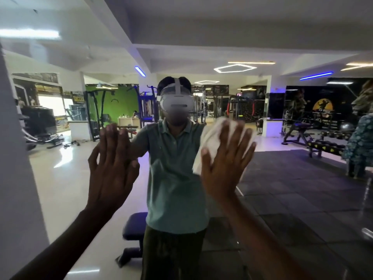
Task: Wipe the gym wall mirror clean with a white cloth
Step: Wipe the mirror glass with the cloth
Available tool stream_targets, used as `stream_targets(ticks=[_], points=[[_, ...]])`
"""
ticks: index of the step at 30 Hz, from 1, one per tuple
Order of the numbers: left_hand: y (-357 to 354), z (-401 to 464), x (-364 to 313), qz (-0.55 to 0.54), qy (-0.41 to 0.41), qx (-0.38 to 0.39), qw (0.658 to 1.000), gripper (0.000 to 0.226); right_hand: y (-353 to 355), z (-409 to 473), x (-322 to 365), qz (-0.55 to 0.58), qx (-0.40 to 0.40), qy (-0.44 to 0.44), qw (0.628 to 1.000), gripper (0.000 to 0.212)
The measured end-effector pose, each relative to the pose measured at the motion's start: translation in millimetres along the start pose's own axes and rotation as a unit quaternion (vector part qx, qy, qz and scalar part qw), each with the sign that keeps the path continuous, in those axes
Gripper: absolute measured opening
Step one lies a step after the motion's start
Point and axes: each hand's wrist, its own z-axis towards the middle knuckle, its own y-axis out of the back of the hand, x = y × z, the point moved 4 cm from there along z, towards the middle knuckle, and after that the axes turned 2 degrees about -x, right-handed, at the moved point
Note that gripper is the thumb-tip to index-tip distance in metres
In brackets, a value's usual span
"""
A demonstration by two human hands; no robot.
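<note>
Head view, facing the mirror [282, 178] at close range. The glass fills nearly the whole field; its left edge runs beside a pale wall strip at 9 o'clock.

Right hand [224, 158]: fingers straight and spread, palm flat, pressing the white cloth [207, 138] against the glass. The cloth lies bunched between palm and mirror and shows past the hand toward 10 and 12 o'clock, with a smaller edge toward 2 o'clock. Its long axis runs roughly from 7 to 1 o'clock, in line with the forearm.

Left hand [113, 158]: fingers straight and together, holding nothing. It appears to rest flat on the glass at 9 o'clock from the cloth, well apart from it; contact cannot be confirmed.

Reflected in the glass: the person in a green shirt [173, 178], a padded bench [134, 225], exercise machines, and a dark rubber floor toward 4 o'clock.

Judgement: wiping is in progress. The cloth is already under the right hand, so that hand is the working one. The coming stroke depends on the flat palm keeping the cloth pinned while it slides across the glass, most likely toward the broad uncovered area at 3 to 5 o'clock.
</note>
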Motion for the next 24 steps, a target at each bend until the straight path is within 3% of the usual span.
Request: stream_targets(ticks=[2,3,8,12,14,17,19,21,24], points=[[4,-15,20,0.012,0.017,0.0,1.0,0.074,2,9,37,0.035,-0.015,-0.075,0.996,0.079],[7,-20,30,0.015,0.028,0.0,0.999,0.074,0,6,62,0.052,-0.004,-0.069,0.996,0.079],[36,-19,88,0.046,0.027,-0.045,0.998,0.073,-14,-60,179,0.078,0.074,0.193,0.975,0.078],[53,12,137,0.054,0.11,-0.067,0.99,0.07,-19,-53,180,0.068,0.086,0.34,0.934,0.072],[59,26,156,0.049,0.118,-0.072,0.989,0.072,-18,-24,150,0.059,0.051,0.297,0.952,0.072],[67,34,187,0.063,0.098,-0.085,0.989,0.071,-9,27,115,0.001,-0.008,0.07,0.998,0.072],[69,33,206,0.086,0.105,-0.077,0.988,0.073,-3,36,145,0.015,-0.043,-0.059,0.997,0.075],[65,29,209,0.093,0.099,-0.067,0.988,0.073,-5,20,204,0.031,-0.038,-0.052,0.997,0.079],[68,25,224,0.084,0.057,-0.066,0.993,0.069,-20,-33,303,0.042,0.039,0.136,0.989,0.082]])
